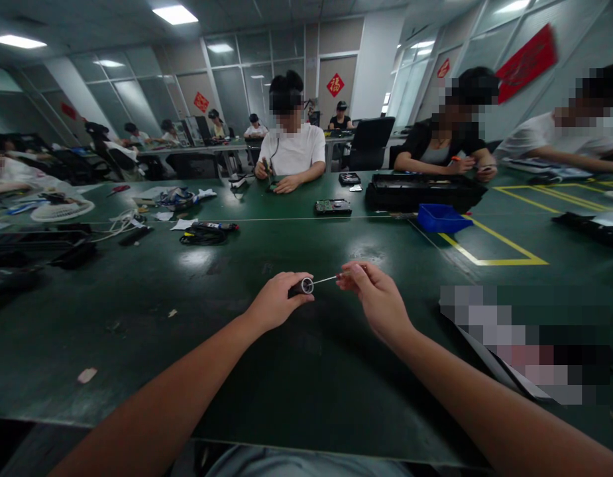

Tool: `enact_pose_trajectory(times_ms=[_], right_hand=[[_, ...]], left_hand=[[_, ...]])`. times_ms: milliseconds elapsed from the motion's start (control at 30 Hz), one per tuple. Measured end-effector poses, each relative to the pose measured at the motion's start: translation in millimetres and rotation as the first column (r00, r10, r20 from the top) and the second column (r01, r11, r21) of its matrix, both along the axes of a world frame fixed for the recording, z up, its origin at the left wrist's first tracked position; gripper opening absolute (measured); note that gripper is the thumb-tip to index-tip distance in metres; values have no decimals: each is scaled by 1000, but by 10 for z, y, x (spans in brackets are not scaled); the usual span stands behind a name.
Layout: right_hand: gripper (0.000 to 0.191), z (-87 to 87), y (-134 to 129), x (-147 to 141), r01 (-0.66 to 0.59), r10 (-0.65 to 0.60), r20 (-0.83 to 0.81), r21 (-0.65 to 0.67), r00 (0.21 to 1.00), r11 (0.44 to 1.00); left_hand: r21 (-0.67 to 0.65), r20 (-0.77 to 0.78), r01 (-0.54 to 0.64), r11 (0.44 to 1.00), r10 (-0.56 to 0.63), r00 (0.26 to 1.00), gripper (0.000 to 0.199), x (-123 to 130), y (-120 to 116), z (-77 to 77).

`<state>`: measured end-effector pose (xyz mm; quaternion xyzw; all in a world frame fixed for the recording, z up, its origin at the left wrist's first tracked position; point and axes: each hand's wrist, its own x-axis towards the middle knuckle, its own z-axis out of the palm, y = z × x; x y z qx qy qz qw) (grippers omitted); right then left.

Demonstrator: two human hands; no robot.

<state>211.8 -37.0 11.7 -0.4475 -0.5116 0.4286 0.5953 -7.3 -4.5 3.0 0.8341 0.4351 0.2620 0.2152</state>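
My left hand (pixel 274 301) is closed around a short black cylinder (pixel 297 289), which looks like a small flashlight body. Its round, silver-rimmed end (pixel 307 285) faces right and toward me. Between the thumb and fingers of my right hand (pixel 376 295) is a thin metal rod (pixel 325 280), like a screwdriver shaft. The rod's tip reaches the cylinder's silver-rimmed end; how deep it goes in cannot be made out. My fingers hide most of the rod's back end. Both hands are held above the green table (pixel 286 391).
A blue bin (pixel 443 218) stands by a long black casing (pixel 425 192). A circuit-board device (pixel 333 207) lies ahead, and coiled black cable (pixel 204 233) to the left. Across the table a person in a white shirt (pixel 293 152) handles small parts. Paper scraps (pixel 87 375) lie front left.
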Motion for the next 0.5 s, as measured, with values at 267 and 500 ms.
enact_pose_trajectory(times_ms=[267,500], right_hand=[[32,-105,173,84,117,-142,-132,-180,981,977],[34,-146,162,64,95,-96,-35,-49,995,994]], left_hand=[[65,-138,86,994,-77,987,36,31,18,60],[18,-133,41,999,-39,990,33,38,7,46]])
